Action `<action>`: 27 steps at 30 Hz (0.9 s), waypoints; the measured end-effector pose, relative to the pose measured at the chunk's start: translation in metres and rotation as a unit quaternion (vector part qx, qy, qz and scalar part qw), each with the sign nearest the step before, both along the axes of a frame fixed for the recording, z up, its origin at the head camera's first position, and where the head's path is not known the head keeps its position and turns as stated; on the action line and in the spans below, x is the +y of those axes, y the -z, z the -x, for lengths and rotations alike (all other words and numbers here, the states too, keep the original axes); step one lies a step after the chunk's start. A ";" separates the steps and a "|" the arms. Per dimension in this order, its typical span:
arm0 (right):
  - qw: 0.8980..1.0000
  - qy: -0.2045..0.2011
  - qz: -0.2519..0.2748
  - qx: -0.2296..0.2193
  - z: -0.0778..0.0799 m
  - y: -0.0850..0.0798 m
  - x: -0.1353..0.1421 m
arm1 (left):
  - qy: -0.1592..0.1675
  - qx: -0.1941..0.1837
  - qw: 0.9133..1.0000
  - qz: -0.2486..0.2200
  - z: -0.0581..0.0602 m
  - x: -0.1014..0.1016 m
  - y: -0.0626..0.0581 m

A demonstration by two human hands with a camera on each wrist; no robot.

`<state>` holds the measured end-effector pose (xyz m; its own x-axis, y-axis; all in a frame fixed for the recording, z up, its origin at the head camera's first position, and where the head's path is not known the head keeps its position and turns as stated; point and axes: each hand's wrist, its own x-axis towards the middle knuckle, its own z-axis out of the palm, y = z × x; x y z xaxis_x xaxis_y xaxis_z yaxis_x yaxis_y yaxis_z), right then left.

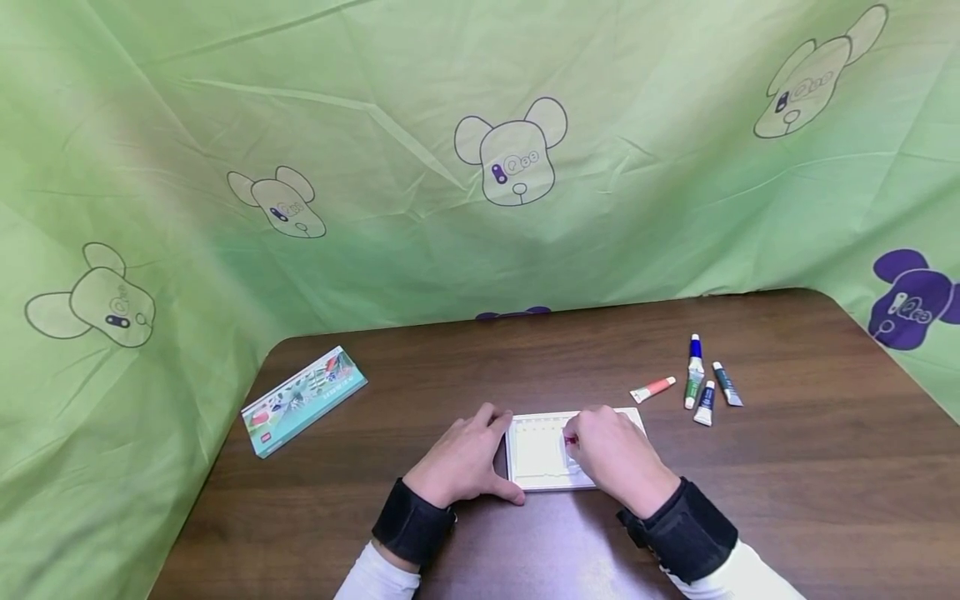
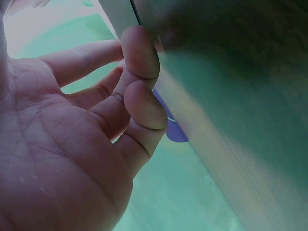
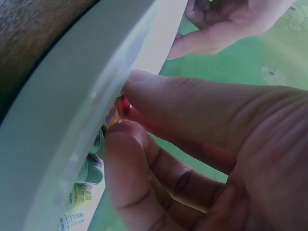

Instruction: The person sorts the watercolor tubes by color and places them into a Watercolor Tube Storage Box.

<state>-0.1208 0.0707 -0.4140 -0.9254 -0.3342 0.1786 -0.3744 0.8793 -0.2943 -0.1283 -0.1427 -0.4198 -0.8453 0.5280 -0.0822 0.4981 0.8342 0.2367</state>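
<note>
In the head view a white plastic tray (image 1: 542,486) lies on the table in front of the person. The left hand (image 1: 468,457) holds its left end, thumb at the front corner and index finger near the back corner. Curled fingers of the left hand (image 2: 96,115) meet the tray's edge (image 2: 118,17) in the left wrist view. Over the right part of the tray, the right hand (image 1: 617,457) pinches a small red paint tube (image 3: 124,107) between thumb and fingers. More small paint tubes (image 3: 89,171) lie in the tray beside it, partly hidden behind its wall.
Right of the tray lie loose paint tubes: a red one (image 1: 655,389), a green one (image 1: 693,387) and several blue or dark ones (image 1: 705,404). A flat teal box (image 1: 303,402) lies at the left. A green printed cloth (image 1: 375,208) hangs behind the brown table (image 1: 787,500).
</note>
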 end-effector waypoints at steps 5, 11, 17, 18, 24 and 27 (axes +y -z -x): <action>1.000 0.000 0.002 -0.003 0.001 0.001 0.001 | -0.002 -0.004 1.000 0.001 0.000 0.000 0.000; 1.000 0.002 0.001 -0.007 0.000 0.000 0.002 | -0.001 -0.008 1.000 0.004 0.000 0.000 0.000; 1.000 0.003 -0.001 -0.011 0.000 0.000 0.002 | -0.004 -0.018 1.000 0.007 0.000 0.000 0.001; 1.000 0.003 -0.002 -0.011 0.000 -0.001 0.003 | -0.005 -0.020 1.000 0.006 0.001 -0.001 0.001; 1.000 0.013 0.008 -0.009 0.003 -0.006 0.006 | -0.009 -0.024 1.000 0.004 0.001 -0.001 0.000; 1.000 0.022 0.021 -0.005 0.008 -0.010 0.013 | -0.011 -0.024 1.000 0.005 0.001 0.000 -0.001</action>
